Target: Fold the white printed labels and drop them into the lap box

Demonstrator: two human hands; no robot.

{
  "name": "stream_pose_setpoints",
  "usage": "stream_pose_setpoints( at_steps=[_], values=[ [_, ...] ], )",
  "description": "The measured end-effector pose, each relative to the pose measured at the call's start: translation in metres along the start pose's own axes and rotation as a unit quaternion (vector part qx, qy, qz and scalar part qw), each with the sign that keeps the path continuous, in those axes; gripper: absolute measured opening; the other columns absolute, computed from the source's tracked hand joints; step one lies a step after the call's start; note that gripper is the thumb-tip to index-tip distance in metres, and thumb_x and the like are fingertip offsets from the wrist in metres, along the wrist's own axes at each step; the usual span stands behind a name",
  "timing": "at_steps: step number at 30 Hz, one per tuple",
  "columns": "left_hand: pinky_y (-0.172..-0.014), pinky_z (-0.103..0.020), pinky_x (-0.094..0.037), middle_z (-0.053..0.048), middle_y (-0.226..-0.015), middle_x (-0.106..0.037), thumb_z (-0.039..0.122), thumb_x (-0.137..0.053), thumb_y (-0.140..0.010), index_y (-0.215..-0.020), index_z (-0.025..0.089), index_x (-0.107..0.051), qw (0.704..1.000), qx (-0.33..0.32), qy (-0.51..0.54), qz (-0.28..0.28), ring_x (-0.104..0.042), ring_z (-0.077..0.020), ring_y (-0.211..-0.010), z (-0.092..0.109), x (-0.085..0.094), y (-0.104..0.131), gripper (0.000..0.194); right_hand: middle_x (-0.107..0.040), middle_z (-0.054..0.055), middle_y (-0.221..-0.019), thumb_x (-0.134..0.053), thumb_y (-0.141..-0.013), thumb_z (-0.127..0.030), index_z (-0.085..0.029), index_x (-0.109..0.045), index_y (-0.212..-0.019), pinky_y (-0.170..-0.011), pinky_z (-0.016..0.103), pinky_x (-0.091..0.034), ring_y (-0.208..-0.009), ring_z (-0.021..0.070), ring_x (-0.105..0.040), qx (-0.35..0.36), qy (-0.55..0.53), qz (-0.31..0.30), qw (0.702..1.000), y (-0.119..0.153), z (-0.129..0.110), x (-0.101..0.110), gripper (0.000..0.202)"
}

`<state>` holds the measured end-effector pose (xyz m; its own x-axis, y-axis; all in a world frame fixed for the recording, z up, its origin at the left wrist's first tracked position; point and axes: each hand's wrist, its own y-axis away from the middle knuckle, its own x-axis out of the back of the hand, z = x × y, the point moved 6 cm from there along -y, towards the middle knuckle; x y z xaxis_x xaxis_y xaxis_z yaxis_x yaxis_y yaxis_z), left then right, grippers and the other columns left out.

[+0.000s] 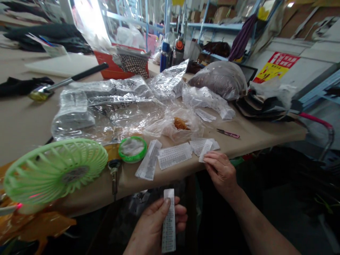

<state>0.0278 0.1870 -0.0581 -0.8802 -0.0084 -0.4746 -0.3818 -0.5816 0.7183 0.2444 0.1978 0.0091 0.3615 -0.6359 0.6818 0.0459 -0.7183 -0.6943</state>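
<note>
My left hand (162, 216) is closed around a long white printed label (169, 230), held upright below the table edge with the thumb across its upper part. Over the table's front edge, my right hand (221, 171) pinches a smaller printed label (205, 150) between thumb and fingers. That label overlaps a pile of printed labels (195, 144) lying flat. Beside it rest another spread of labels (175, 156) and a folded stack of label strips (149, 161). A green round tub (132, 149) with white stuffing stands further left.
A green fan (58, 171) stands at the front left. Thread snips (228, 133) lie to the right. Behind the labels are a plastic bag with rubber bands (181, 124), clear plastic bags (114, 109) and a stuffed grey bag (219, 79). A hammer-like tool (69, 81) lies at left.
</note>
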Motion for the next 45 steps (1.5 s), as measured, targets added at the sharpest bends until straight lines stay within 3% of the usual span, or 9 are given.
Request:
stream_pose_setpoints(
  at_steps=[5,9,12,24,34,36,39,42,45],
  values=[
    [-0.058,-0.026,-0.052,-0.010,-0.070,-0.071,0.026,-0.070,-0.076,-0.087,0.009,-0.066,1.000,0.004,0.005,-0.015,-0.064,-0.0163,-0.057,-0.001,-0.004,-0.003,0.021,-0.067,0.006,-0.097,-0.058,-0.083,-0.009,-0.022,-0.065,-0.097,-0.089,0.043,-0.051,-0.101,0.0220,-0.062,-0.030,-0.134,0.043,0.990,-0.003,-0.032,0.012,0.020],
    [-0.052,-0.020,-0.047,-0.008,-0.071,-0.069,0.025,-0.072,-0.073,-0.085,0.009,-0.068,0.995,-0.035,0.039,-0.080,-0.060,-0.0122,-0.055,0.007,-0.013,0.002,0.021,-0.068,0.006,-0.097,-0.054,-0.086,-0.013,-0.020,-0.064,-0.094,-0.089,0.045,-0.050,-0.104,0.0224,-0.060,0.080,-0.232,-0.067,0.967,0.004,-0.101,-0.002,0.015],
    [-0.047,-0.017,-0.042,-0.007,-0.069,-0.068,0.023,-0.075,-0.067,-0.081,0.008,-0.070,0.993,-0.056,0.063,-0.085,-0.057,-0.0108,-0.054,0.012,-0.011,0.005,0.021,-0.069,0.005,-0.094,-0.051,-0.089,-0.015,-0.019,-0.065,-0.087,-0.094,0.042,-0.046,-0.103,0.0194,-0.060,0.133,-0.216,-0.106,0.961,0.015,-0.131,-0.016,0.014],
    [-0.056,-0.018,-0.046,-0.007,-0.070,-0.067,0.018,-0.069,-0.074,-0.077,0.009,-0.069,0.988,-0.055,0.137,-0.042,-0.061,-0.0124,-0.063,0.010,0.005,0.003,0.010,-0.069,0.005,-0.098,-0.053,-0.087,-0.011,-0.016,-0.065,-0.088,-0.101,0.042,-0.042,-0.108,0.0203,-0.058,0.167,-0.207,-0.163,0.950,0.031,-0.141,-0.028,0.014],
    [-0.055,-0.014,-0.044,-0.006,-0.071,-0.065,0.018,-0.064,-0.081,-0.082,0.007,-0.067,0.988,-0.059,0.118,-0.079,-0.060,-0.0095,-0.063,0.007,0.004,0.003,0.011,-0.069,0.006,-0.100,-0.055,-0.084,-0.011,-0.015,-0.062,-0.100,-0.102,0.042,-0.040,-0.107,0.0211,-0.058,0.153,-0.217,-0.181,0.947,0.029,-0.145,-0.029,0.017],
    [-0.054,-0.016,-0.046,-0.007,-0.071,-0.065,0.020,-0.062,-0.082,-0.086,0.007,-0.066,0.990,-0.054,0.101,-0.076,-0.061,-0.0105,-0.061,0.008,0.005,0.004,0.014,-0.066,0.007,-0.103,-0.059,-0.082,-0.016,-0.016,-0.059,-0.108,-0.100,0.044,-0.041,-0.109,0.0233,-0.056,0.108,-0.269,-0.181,0.940,0.027,-0.138,-0.026,0.025],
    [-0.050,-0.018,-0.046,-0.006,-0.070,-0.065,0.028,-0.059,-0.085,-0.093,0.009,-0.064,0.994,-0.036,0.060,-0.084,-0.059,-0.0103,-0.052,0.008,0.006,0.009,0.021,-0.062,0.007,-0.102,-0.059,-0.083,-0.023,-0.019,-0.057,-0.106,-0.090,0.039,-0.047,-0.104,0.0225,-0.057,-0.085,-0.344,-0.169,0.920,0.021,-0.109,-0.030,0.024],
    [-0.049,-0.018,-0.045,-0.005,-0.070,-0.064,0.031,-0.057,-0.086,-0.091,0.011,-0.063,0.995,-0.028,0.017,-0.093,-0.058,-0.0098,-0.052,0.006,0.008,0.015,0.022,-0.062,0.003,-0.090,-0.062,-0.081,-0.030,-0.020,-0.058,-0.096,-0.073,0.027,-0.050,-0.082,0.0153,-0.060,-0.304,-0.423,-0.231,0.822,0.024,-0.088,-0.053,0.018],
    [-0.048,-0.017,-0.044,-0.003,-0.067,-0.062,0.032,-0.057,-0.086,-0.081,0.011,-0.062,0.995,-0.027,-0.014,-0.093,-0.056,-0.0083,-0.050,0.003,0.008,0.018,0.022,-0.059,-0.001,-0.073,-0.067,-0.075,-0.033,-0.018,-0.059,-0.082,-0.060,0.021,-0.047,-0.063,0.0095,-0.055,-0.391,-0.510,-0.289,0.710,0.025,-0.093,-0.073,0.019]
  ],
)
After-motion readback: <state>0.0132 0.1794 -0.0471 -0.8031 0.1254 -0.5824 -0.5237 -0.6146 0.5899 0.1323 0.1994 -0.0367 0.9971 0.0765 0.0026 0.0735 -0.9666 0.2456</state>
